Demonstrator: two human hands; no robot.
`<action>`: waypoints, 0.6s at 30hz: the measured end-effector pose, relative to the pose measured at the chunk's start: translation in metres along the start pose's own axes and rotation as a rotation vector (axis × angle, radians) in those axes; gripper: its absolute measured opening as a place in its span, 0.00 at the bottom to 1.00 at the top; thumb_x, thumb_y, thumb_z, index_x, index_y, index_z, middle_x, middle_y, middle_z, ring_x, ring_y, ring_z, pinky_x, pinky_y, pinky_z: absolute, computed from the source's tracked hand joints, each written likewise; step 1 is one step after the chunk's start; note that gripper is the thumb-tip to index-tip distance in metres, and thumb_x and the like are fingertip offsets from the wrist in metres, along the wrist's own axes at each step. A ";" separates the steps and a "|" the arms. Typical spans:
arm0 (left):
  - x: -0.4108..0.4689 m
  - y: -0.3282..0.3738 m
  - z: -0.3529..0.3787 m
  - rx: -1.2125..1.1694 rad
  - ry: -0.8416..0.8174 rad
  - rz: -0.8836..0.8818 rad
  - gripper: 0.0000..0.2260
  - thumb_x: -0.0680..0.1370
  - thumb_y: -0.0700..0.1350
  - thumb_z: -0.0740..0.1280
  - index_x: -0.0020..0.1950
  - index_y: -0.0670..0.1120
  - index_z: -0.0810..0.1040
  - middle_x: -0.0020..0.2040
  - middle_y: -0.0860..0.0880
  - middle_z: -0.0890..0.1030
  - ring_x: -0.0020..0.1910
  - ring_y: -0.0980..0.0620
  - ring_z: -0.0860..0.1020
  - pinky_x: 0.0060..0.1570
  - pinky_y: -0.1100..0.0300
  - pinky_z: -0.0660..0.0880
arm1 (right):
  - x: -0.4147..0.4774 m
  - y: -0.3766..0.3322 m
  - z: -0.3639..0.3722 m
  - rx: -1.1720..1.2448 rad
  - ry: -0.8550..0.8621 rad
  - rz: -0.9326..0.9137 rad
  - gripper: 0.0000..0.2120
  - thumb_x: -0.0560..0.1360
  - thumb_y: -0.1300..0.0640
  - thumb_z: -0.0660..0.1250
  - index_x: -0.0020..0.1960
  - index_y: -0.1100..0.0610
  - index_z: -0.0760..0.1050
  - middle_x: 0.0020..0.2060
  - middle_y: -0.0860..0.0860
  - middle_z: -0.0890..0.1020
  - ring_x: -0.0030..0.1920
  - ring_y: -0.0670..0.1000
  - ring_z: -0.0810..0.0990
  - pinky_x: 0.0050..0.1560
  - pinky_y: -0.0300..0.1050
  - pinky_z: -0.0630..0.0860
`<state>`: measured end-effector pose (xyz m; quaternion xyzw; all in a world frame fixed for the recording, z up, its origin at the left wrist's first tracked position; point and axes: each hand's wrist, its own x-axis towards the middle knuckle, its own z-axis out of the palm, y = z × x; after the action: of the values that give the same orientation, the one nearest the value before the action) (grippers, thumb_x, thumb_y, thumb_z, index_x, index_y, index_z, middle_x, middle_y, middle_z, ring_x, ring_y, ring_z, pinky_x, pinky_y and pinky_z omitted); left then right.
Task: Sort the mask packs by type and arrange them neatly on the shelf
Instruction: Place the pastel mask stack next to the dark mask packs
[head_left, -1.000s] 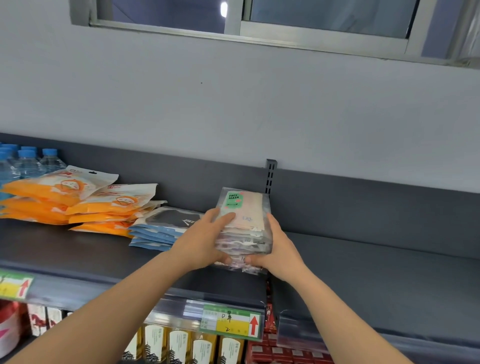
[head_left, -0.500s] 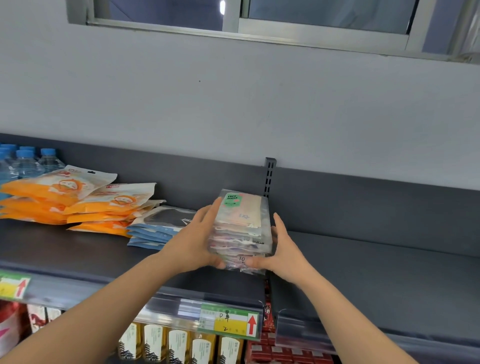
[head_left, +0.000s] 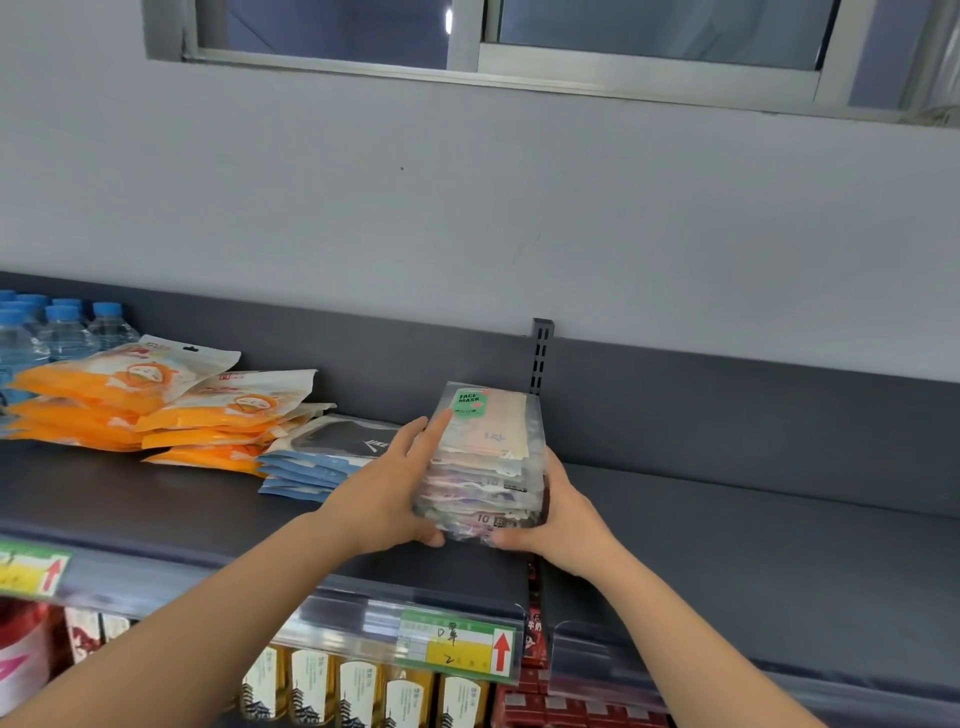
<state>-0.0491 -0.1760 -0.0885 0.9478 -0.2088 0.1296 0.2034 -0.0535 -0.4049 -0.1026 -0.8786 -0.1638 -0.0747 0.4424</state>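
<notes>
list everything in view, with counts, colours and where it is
clear mask packs: one stack, clear with a green label on top, shelf middle, between the hands
orange mask packs: several, orange and white, piled loosely at shelf left
blue mask packs: one small stack, blue and white, between orange pile and clear stack
water bottles: several, clear with blue caps, far left at back
shelf: one, dark grey
price labels: two, green and yellow with red arrows, shelf front edge
amber bottles: a row, shelf below
red boxes: several, shelf below, right
window: one, grey frame, above
left hand: presses the stack's left side
right hand: presses its right side
</notes>
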 end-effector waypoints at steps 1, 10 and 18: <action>-0.001 0.001 -0.001 -0.025 0.010 -0.001 0.58 0.65 0.54 0.79 0.76 0.62 0.35 0.79 0.59 0.44 0.71 0.49 0.67 0.64 0.52 0.72 | 0.000 -0.001 -0.001 0.034 0.018 -0.019 0.46 0.63 0.51 0.81 0.71 0.36 0.56 0.57 0.35 0.79 0.57 0.37 0.77 0.52 0.33 0.73; 0.004 0.007 -0.005 -0.106 0.063 -0.057 0.35 0.74 0.59 0.68 0.78 0.59 0.56 0.79 0.52 0.55 0.74 0.49 0.63 0.70 0.52 0.67 | 0.001 -0.008 -0.002 0.120 0.101 -0.012 0.41 0.71 0.51 0.75 0.77 0.45 0.57 0.64 0.38 0.74 0.66 0.44 0.73 0.68 0.50 0.73; 0.002 0.016 -0.005 -0.075 0.058 -0.099 0.34 0.76 0.58 0.68 0.78 0.57 0.57 0.79 0.53 0.55 0.74 0.50 0.63 0.70 0.54 0.64 | 0.000 -0.017 -0.007 0.057 0.066 -0.022 0.35 0.75 0.50 0.71 0.77 0.46 0.57 0.60 0.37 0.70 0.63 0.42 0.71 0.62 0.38 0.70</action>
<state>-0.0552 -0.1880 -0.0778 0.9445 -0.1602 0.1389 0.2511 -0.0599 -0.4007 -0.0858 -0.8608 -0.1608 -0.1037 0.4717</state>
